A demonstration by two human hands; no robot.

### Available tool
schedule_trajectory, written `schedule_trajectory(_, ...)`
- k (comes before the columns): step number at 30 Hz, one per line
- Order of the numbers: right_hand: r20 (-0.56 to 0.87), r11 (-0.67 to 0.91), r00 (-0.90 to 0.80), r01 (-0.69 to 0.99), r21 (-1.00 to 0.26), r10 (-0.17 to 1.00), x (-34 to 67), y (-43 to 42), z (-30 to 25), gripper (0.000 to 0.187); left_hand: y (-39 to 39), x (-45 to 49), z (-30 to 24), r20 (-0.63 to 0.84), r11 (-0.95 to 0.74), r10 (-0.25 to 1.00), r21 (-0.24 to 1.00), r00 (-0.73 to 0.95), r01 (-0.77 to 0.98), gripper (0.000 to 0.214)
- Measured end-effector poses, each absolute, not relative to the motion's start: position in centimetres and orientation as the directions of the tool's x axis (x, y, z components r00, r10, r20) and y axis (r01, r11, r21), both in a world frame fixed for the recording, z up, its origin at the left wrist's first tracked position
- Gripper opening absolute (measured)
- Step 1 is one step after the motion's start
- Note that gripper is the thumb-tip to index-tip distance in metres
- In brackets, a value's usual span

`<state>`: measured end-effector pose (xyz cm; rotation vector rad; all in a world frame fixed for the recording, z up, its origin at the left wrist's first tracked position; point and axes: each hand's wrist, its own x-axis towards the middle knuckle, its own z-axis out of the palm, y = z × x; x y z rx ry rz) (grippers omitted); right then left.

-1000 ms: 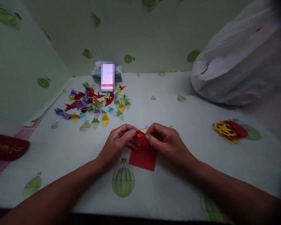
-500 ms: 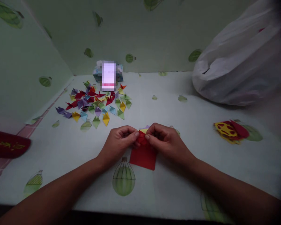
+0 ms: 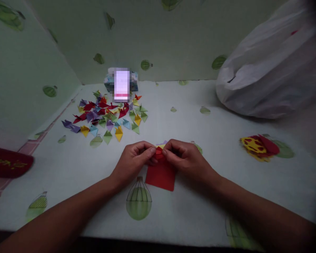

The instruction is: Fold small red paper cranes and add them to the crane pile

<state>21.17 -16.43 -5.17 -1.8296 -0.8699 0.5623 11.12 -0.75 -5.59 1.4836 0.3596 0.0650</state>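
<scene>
Between my fingertips is a small folded piece of red paper (image 3: 159, 151). My left hand (image 3: 138, 154) pinches its left side, and my right hand (image 3: 185, 156) pinches its right side. Below it on the table lies a flat red paper square (image 3: 161, 177), its upper part covered by my hands. Yellow and purple paper edges (image 3: 162, 143) peek out just behind the folded piece. Farther back on the left spreads a pile of folded paper pieces (image 3: 107, 117) in red, purple, green, yellow and blue.
A lit phone (image 3: 122, 86) leans against a tissue box (image 3: 134, 81) behind the pile. On the right stand a large white plastic bag (image 3: 263, 73) and a red and yellow cut-out ornament (image 3: 260, 147). A dark red object with yellow markings (image 3: 10, 162) lies at the left edge.
My fingers have shifted slightly on the folded red paper, and its pointed top shows more plainly between them. The other things stay in place.
</scene>
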Motion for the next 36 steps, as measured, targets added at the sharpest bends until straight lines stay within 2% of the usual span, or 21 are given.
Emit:
schedule_trajectory(3, 0.041, -0.247, 0.635, 0.359, -0.900, 0.772, 21.19, -16.51, -5.36, 0.018, -0.76, 11.10, -5.75, -0.207, 0.152, 0.271, 0.974, 0.940, 0.171, 0.019)
schedule_trajectory(6, 0.037, -0.239, 0.658, 0.325, -0.915, 0.752, 21.19, -16.50, -5.35, 0.020, -0.83, 11.09, -5.81, -0.184, 0.203, 0.289, 0.971, 0.939, 0.128, 0.020)
schedule_trajectory(11, -0.140, -0.217, 0.648, 0.039, -0.975, 0.749, 21.17, -16.33, -5.25, 0.025, -0.88, 11.21, -5.75, -0.153, 0.233, 0.289, 0.969, 0.945, 0.085, 0.022)
schedule_trajectory(14, -0.188, -0.203, 0.622, -0.047, -0.978, 0.760, 21.22, -16.28, -5.29, 0.027, -0.84, 11.27, -5.87, -0.114, 0.193, 0.298, 0.979, 0.948, 0.057, 0.018)
schedule_trajectory(20, -0.198, -0.183, 0.598, -0.087, -0.979, 0.777, 21.30, -16.33, -5.24, 0.027, -0.81, 11.28, -5.89, -0.112, 0.102, 0.294, 0.991, 0.949, 0.085, 0.014)
schedule_trajectory(36, -0.168, -0.181, 0.587, -0.036, -0.983, 0.792, 21.26, -16.44, -4.98, 0.027, -0.68, 11.26, -5.53, -0.130, 0.125, 0.320, 0.988, 0.938, 0.094, 0.006)
